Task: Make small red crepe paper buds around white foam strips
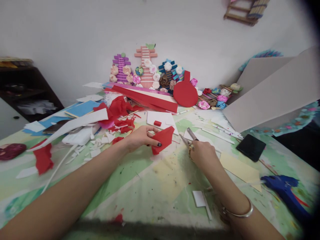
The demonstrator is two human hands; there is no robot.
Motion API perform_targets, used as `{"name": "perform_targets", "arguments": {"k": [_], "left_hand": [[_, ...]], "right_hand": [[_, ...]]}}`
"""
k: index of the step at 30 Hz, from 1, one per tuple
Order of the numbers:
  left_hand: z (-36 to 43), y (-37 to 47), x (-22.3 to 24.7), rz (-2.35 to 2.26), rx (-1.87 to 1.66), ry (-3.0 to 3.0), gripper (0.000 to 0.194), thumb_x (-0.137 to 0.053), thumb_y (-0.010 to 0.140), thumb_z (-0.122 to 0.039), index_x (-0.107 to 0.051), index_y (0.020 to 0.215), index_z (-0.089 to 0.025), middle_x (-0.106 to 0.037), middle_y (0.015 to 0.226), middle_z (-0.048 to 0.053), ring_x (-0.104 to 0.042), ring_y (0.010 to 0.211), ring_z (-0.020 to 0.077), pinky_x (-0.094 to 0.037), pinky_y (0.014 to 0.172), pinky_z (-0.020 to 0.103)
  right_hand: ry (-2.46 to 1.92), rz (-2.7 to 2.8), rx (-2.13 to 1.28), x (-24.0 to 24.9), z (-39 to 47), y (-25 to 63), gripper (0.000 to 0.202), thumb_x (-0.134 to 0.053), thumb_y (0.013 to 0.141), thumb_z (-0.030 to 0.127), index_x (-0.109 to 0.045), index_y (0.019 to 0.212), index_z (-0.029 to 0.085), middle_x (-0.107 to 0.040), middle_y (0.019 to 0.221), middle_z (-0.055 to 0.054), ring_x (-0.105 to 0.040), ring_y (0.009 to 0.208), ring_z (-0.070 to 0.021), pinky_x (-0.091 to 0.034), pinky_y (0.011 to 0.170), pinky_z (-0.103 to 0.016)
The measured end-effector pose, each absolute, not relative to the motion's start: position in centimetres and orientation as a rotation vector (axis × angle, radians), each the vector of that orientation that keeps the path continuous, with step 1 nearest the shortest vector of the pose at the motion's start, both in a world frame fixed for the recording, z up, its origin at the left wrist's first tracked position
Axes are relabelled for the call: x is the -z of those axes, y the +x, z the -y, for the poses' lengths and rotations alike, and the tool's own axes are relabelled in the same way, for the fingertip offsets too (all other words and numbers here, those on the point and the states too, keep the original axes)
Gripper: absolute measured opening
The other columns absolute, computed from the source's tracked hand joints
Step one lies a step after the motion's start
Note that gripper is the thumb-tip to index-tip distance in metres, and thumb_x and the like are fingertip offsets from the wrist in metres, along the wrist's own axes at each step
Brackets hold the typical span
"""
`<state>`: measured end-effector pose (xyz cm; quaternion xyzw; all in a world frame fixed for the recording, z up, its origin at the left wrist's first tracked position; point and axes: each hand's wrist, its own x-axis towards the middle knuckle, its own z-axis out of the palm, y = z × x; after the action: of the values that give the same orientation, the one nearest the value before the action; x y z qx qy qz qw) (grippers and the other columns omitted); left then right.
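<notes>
L hand (pixel 142 137) reaching fwd, pinching 1 red pc (pixel 164 139) above mid desk (pixel 140 186); R hand (pixel 204 156), knuckles up, gripping 1 pr scissors (pixel 192 134), blades apart. 1 glue gun (pixel 283 188) nr R edge.

The right forearm (pixel 227 186) is carrying one slim, rounded bangle (pixel 247 213) near the wrist; its silver-coloured surface is reflecting light. The left hand (pixel 140 138) is displaying dark nail polish. The left thumbnail (pixel 159 144) is bearing a pale marking; its fine detail is appearing too small to read. The left forearm (pixel 82 186) is showing bare.
</notes>
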<state>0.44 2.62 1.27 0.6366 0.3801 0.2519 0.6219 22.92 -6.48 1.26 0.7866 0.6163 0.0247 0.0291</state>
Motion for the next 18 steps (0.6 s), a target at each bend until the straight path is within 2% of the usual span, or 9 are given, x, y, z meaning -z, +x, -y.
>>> {"name": "perform_targets", "arguments": {"k": [3,6,9,11,13,15,18], "left_hand": [[-2.5,0.4,-1.4,-0.861,-0.567,1.526,0.032,-0.080,0.060,-0.018,-0.065,0.088,-0.014,-0.072,0.070,0.004,-0.063,0.061,0.0129,-0.040,0.055,0.021],[-2.5,0.4,-1.8,-0.843,-0.590,1.571,0.021,-0.077,0.065,-0.022,-0.066,0.081,-0.014,-0.066,0.061,0.000,-0.054,0.052,0.0085,-0.034,0.050,0.019],[-2.7,0.4,-1.9,-0.815,-0.606,1.562,0.017,-0.075,0.067,-0.024,-0.069,0.079,-0.013,-0.063,0.059,-0.001,-0.048,0.049,0.0068,-0.033,0.049,0.020],[-2.8,0.3,-1.9,-0.806,-0.613,1.561,0.016,-0.073,0.070,-0.026,-0.070,0.079,-0.013,-0.064,0.061,0.000,-0.048,0.050,0.0068,-0.034,0.049,0.020],[-3.0,0.1,-1.8,-0.795,-0.632,1.574,0.015,-0.071,0.072,-0.027,-0.071,0.079,-0.013,-0.065,0.063,0.001,-0.049,0.051,0.0069,-0.035,0.049,0.020],[-3.1,0.0,-1.9,-0.798,-0.670,1.564,0.013,-0.070,0.073,-0.026,-0.072,0.078,-0.014,-0.066,0.064,0.001,-0.049,0.052,0.0067,-0.035,0.049,0.019],[-3.3,-0.3,-2.0,-0.842,-0.710,1.503,0.011,-0.070,0.071,-0.023,-0.072,0.078,-0.014,-0.067,0.066,0.001,-0.052,0.052,0.0071,-0.039,0.050,0.019]], "right_hand": [[2.375,-1.978,-0.152,-1.3,6.9,22.3,0.027,-0.042,0.085,0.008,-0.069,0.083,0.011,-0.067,0.080,-0.017,-0.064,0.083,-0.0284,-0.043,0.065,-0.033],[2.371,-2.039,-0.228,-1.7,6.6,21.4,0.028,-0.041,0.085,0.006,-0.069,0.090,0.009,-0.066,0.091,-0.021,-0.060,0.096,-0.0328,-0.044,0.075,-0.038],[2.323,-2.353,-0.103,-1.8,5.1,20.4,0.023,-0.045,0.085,0.009,-0.067,0.090,0.006,-0.066,0.092,-0.024,-0.060,0.096,-0.0341,-0.044,0.080,-0.042],[2.181,-2.620,0.104,-1.4,3.5,19.6,0.018,-0.051,0.084,0.014,-0.068,0.090,0.011,-0.068,0.088,-0.017,-0.063,0.088,-0.0290,-0.046,0.077,-0.038],[2.020,-2.815,0.260,-0.6,1.8,18.6,0.018,-0.055,0.084,0.021,-0.068,0.096,0.018,-0.070,0.096,-0.008,-0.063,0.090,-0.0233,-0.047,0.077,-0.032],[1.924,-2.970,0.367,0.3,0.3,17.5,0.023,-0.058,0.082,0.025,-0.066,0.104,0.023,-0.068,0.110,-0.003,-0.059,0.106,-0.0222,-0.047,0.085,-0.030],[1.898,-3.108,0.492,1.2,-1.0,16.5,0.035,-0.062,0.078,0.028,-0.064,0.113,0.023,-0.061,0.125,-0.004,-0.047,0.124,-0.0239,-0.040,0.099,-0.033]]}}
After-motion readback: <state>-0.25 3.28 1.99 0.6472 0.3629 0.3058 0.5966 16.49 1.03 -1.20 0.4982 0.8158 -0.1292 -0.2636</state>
